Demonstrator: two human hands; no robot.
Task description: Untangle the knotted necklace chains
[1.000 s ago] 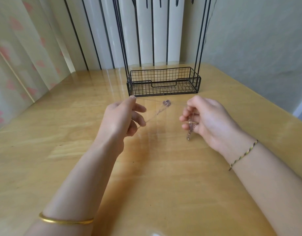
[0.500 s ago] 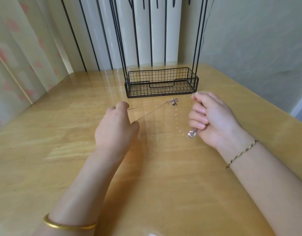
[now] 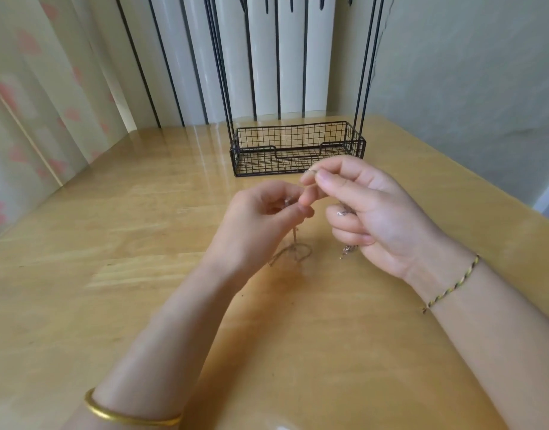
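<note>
fingers: the fingers (image 3: 301, 211) of the left hand (image 3: 261, 221) are curled in and pinch the necklace chains (image 3: 295, 252); the right hand (image 3: 378, 212) nips a strand between thumb and forefinger, its other fingers folded round more chain.
necklace chains: held up in front of the wire basket (image 3: 298, 136), between the two hands; thin strands drop from the left hand and their loops look to reach the tabletop (image 3: 112, 274).
charm: a small shiny charm (image 3: 341, 213) sits against the right hand's folded fingers; a short chain end (image 3: 347, 249) hangs below that hand.
hands: close together, just in front of the basket, the right one slightly higher.
wire basket: black, at the far side of the tabletop, with thin black rods (image 3: 366, 57) rising from it.
wrists: gold bangle (image 3: 133, 420) on the left, braided cord (image 3: 453, 285) on the right.
left of basket: pale curtain (image 3: 34, 88) with pink blotches.
</note>
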